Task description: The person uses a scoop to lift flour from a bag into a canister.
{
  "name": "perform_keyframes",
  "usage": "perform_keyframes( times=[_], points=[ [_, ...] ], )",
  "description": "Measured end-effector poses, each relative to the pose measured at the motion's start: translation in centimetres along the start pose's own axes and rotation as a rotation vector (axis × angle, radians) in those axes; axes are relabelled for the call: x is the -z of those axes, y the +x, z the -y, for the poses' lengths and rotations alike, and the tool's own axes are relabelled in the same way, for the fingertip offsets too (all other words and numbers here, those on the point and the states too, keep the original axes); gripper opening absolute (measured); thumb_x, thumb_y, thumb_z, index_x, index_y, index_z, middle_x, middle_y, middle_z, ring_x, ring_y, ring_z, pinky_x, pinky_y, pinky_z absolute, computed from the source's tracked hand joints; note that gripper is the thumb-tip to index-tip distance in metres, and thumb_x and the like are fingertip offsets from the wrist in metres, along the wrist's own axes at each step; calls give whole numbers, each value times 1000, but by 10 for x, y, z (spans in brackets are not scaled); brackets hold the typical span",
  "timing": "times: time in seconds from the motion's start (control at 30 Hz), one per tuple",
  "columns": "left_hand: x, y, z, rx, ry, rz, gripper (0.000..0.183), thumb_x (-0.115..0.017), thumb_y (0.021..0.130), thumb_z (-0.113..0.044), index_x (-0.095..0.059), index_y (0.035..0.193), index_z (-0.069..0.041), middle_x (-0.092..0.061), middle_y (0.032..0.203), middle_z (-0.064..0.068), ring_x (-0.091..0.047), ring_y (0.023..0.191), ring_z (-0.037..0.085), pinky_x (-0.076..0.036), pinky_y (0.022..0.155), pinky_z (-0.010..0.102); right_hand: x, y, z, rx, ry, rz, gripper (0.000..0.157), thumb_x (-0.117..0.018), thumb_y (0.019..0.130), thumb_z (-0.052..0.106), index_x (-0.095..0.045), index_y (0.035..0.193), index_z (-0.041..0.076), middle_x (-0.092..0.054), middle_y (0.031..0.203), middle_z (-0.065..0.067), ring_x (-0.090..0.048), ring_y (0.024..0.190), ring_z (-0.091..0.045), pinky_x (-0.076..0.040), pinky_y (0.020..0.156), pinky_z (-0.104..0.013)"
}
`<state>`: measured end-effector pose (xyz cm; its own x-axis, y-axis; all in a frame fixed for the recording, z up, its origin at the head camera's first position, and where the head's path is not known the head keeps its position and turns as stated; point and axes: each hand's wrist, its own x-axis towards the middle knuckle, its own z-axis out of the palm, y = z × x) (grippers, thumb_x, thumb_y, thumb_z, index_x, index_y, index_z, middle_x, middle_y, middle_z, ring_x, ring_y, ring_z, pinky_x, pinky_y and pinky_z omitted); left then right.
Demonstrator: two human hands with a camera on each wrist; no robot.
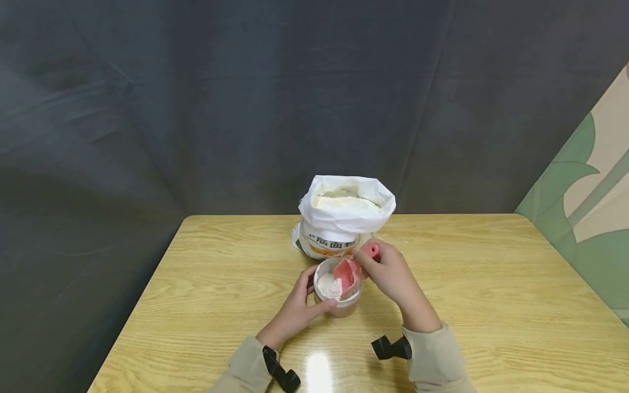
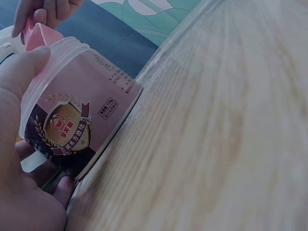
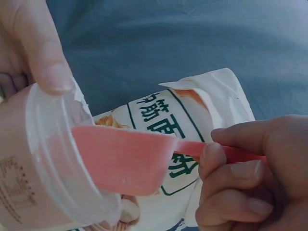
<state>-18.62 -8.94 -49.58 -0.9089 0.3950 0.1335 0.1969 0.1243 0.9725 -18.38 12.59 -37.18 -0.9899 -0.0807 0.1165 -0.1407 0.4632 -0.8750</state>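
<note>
A round pink tub (image 2: 72, 101) with a clear rim and printed label stands on the table, white flour (image 1: 328, 285) heaped inside. My left hand (image 1: 296, 305) grips it from the left, thumb at the near rim and fingers around the far side. In my right hand (image 1: 388, 270) is the handle of a pink scoop (image 3: 130, 159), pinched between thumb and curled fingers. The scoop tilts into the tub's mouth, its front edge below the rim and against the flour. Just behind the tub stands an open flour bag (image 1: 329, 240), its white top rolled down.
The wooden table (image 1: 221, 273) ends at a dark cloth backdrop (image 1: 295, 109). More flour (image 1: 346, 203) fills the bag up near its opening. A patterned green and beige wall (image 1: 585, 218) lies to the right. Black camera straps (image 1: 281, 371) circle both wrists.
</note>
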Motion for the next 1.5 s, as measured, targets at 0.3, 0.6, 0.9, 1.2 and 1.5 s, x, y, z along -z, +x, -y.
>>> perform_keyframes(
  times=[0.3, 0.6, 0.9, 1.2, 1.5],
  points=[
    [-1, -1, 0, -2, -1, -4, 79, -76, 93, -23, -30, 155, -8, -36, 156, 15, -37, 143, 31, -33, 119, 46, 17, -5, 5, 7, -42, -91, 23, -63, 101, 17, -61, 84, 2, -57, 72, -7, -50, 66, -18, -44, 56, -27],
    [0, 0, -1, 11, -2, -2, 80, -77, 92, -24, -30, 155, -9, -36, 157, 13, -37, 144, 29, -32, 119, 45, 17, -4, 3, 11, 59, -93, 23, -62, 101, 16, -62, 86, -1, -54, 66, -6, -44, 56, -13, -38, 48, -24],
    [1, 0, -2, 28, -5, -4, 80, -77, 92, -26, -30, 155, -12, -35, 158, 11, -36, 145, 27, -30, 120, 45, 17, -6, 6, -3, 169, -118, 34, -51, 107, 22, -63, 94, -7, -55, 64, -6, -42, 52, -9, -35, 45, -21],
    [0, 1, -1, 13, 2, 1, 81, -77, 92, -28, -30, 155, -13, -35, 158, 11, -36, 145, 27, -32, 119, 45, 18, -8, 9, -34, 331, -310, 38, -50, 107, 20, -64, 87, -9, -53, 52, 1, -38, 43, -5, -29, 40, -17],
    [0, 1, 2, 5, 1, -4, 80, -77, 92, -29, -31, 155, -12, -36, 157, 12, -38, 144, 28, -33, 118, 47, 20, -10, 11, -1, 476, -360, 38, -51, 107, 20, -66, 78, 0, -51, 49, 0, -38, 41, -5, -29, 38, -16]
  ],
)
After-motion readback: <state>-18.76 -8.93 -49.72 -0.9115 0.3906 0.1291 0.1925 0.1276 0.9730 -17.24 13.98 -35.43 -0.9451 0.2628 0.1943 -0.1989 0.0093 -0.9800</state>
